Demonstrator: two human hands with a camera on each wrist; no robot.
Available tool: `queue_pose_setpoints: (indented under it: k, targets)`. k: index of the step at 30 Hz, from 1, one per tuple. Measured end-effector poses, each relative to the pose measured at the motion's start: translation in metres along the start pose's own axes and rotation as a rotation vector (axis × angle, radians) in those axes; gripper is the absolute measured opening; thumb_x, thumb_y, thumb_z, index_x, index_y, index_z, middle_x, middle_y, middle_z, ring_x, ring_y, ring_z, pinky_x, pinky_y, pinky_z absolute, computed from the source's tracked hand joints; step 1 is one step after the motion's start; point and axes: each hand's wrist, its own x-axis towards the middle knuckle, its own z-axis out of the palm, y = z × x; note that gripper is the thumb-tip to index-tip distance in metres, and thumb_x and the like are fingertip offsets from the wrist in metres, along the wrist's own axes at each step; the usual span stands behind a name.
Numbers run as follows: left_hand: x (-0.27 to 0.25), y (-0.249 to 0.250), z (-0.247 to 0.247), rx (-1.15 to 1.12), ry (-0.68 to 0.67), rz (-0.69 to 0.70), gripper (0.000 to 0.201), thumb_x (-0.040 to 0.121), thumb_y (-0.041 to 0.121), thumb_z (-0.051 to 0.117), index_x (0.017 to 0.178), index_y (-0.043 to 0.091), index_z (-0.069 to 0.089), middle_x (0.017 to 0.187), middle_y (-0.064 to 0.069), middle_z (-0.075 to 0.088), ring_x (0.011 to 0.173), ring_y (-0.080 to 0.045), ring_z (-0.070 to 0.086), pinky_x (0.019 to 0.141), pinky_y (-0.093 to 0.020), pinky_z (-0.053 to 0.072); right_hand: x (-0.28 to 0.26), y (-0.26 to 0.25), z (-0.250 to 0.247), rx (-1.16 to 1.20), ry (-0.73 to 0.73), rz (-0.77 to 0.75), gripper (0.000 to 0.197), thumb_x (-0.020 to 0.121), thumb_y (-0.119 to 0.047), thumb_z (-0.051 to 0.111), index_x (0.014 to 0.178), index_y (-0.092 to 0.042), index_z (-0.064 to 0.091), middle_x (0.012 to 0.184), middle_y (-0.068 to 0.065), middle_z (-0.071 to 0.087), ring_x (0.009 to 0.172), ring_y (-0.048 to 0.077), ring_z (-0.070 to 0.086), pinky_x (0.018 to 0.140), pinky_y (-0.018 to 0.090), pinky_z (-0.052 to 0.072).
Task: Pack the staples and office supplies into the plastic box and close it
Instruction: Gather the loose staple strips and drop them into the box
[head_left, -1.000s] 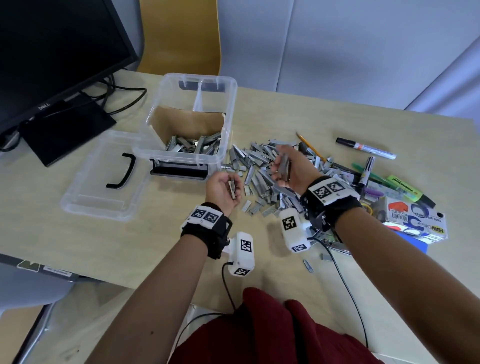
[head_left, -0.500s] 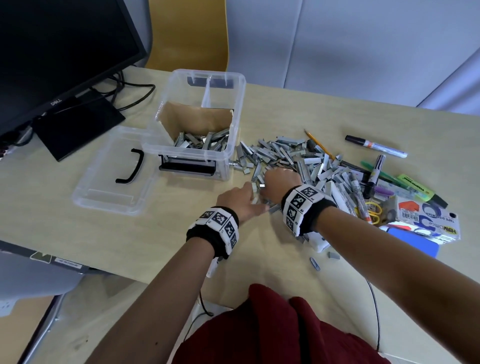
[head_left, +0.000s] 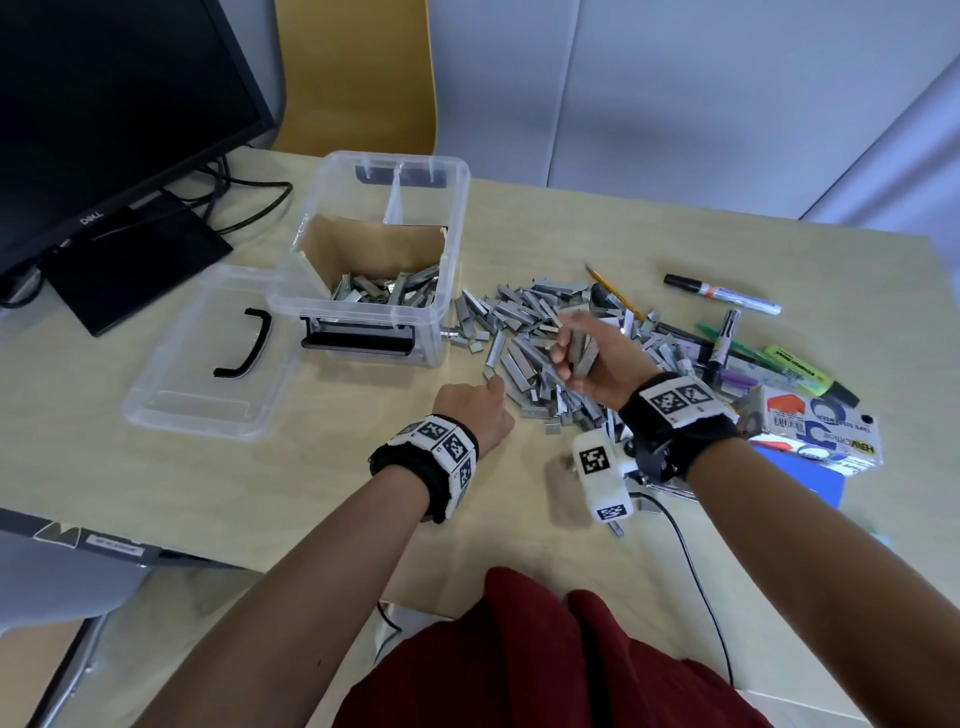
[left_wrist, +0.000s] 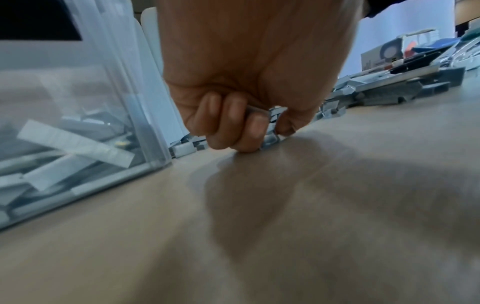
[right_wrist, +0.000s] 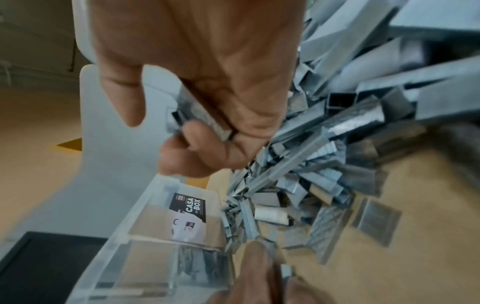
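**Both hands in the staple pile beside the open box**

The pale wooden desk (head_left: 260, 493) carries everything. At its far left stands a black monitor (head_left: 104, 104). Right of that sits the clear plastic box (head_left: 457, 249), open, with a brown cardboard divider (head_left: 374, 249) inside and staple strips lying in its near compartment. Its clear lid (head_left: 171, 384), with a black handle, lies flat on the desk just left of the box.

Right of the box spreads the pile of staples (head_left: 524, 317), loose grey strips reaching from the box wall to the pens. Beyond the pile, at the right, lie a black marker (head_left: 722, 295), a green highlighter (head_left: 810, 366) and a printed tape box (head_left: 826, 434).

The right hand (head_left: 592, 358) is raised over the pile, palm up, its fingers (right_wrist: 205, 148) curled round a bundle of strips. The left hand (head_left: 472, 410) rests low on the desk at the pile's near left edge, fingers (left_wrist: 228, 123) curled down and pinching a short strip against the thumb.
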Motion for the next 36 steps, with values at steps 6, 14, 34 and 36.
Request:
queue_pose_setpoints:
  k: [6,14,34,36]
  targets:
    - [-0.002,-0.002,-0.002,-0.095,-0.008,-0.039,0.043,0.095,0.027,0.032,0.133,0.006,0.035,0.107,-0.012,0.064,0.095,-0.031,0.061,0.069,-0.031,0.035,0.005,0.010,0.002,-1.074,0.289,-0.126,0.033,0.086,-0.019,0.059,0.058,-0.012,0.042,0.054,0.001,0.042,0.050,0.015,0.041,0.049,0.022,0.035]
    - [-0.001,-0.012,0.000,-0.914,-0.006,-0.257,0.028,0.095,0.022,0.031,0.071,0.016,0.042,0.071,-0.005,0.045,0.067,-0.022,0.042,0.070,-0.033,0.037,0.007,0.024,0.016,-1.689,0.343,-0.082,0.034,0.091,-0.033,0.050,0.112,-0.007,0.047,0.107,0.011,0.061,0.100,0.030,0.059,0.074,0.033,0.042]
    - [-0.008,-0.037,-0.105,-2.410,-0.140,-0.042,0.040,0.100,0.034,0.030,0.070,0.014,0.047,0.046,0.005,0.047,0.033,-0.005,0.040,0.031,-0.015,0.031,-0.004,-0.013,0.018,0.291,-0.080,-0.045,0.024,0.081,-0.023,0.037,0.063,-0.013,0.049,0.053,0.001,0.055,0.041,0.012,0.048,0.039,0.013,0.030]
    - [-0.002,-0.053,-0.118,-2.470,-0.008,-0.239,0.038,0.100,0.031,0.032,0.071,0.013,0.048,0.049,0.003,0.047,0.037,-0.007,0.042,0.032,-0.015,0.032,-0.004,-0.023,0.029,0.353,-0.113,-0.048,0.021,0.074,-0.023,0.040,0.064,-0.010,0.054,0.059,0.003,0.058,0.042,0.013,0.049,0.037,0.012,0.031]
